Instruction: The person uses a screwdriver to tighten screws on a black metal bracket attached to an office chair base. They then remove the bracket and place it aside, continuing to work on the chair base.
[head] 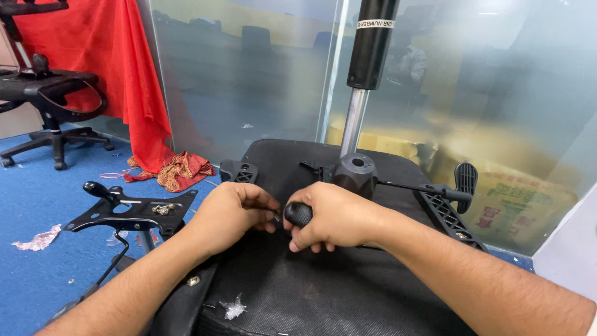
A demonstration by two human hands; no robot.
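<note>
The right hand (336, 214) has its grip clamped around the black handle of a screwdriver (298, 213), whose butt end pokes out toward the left hand. The left hand (233, 208) sits just beside that grip, fingers pinched together on something small at the tool's tip; what it is cannot be made out. Both hands rest on the black fabric underside of an upturned chair seat (323, 292). Just beyond the right grip stands the seat mechanism (356, 173) with a gas lift cylinder (368, 50) rising from it. Well out from the left grip, a black metal plate (134, 214) lies over the blue carpet (37, 199).
</note>
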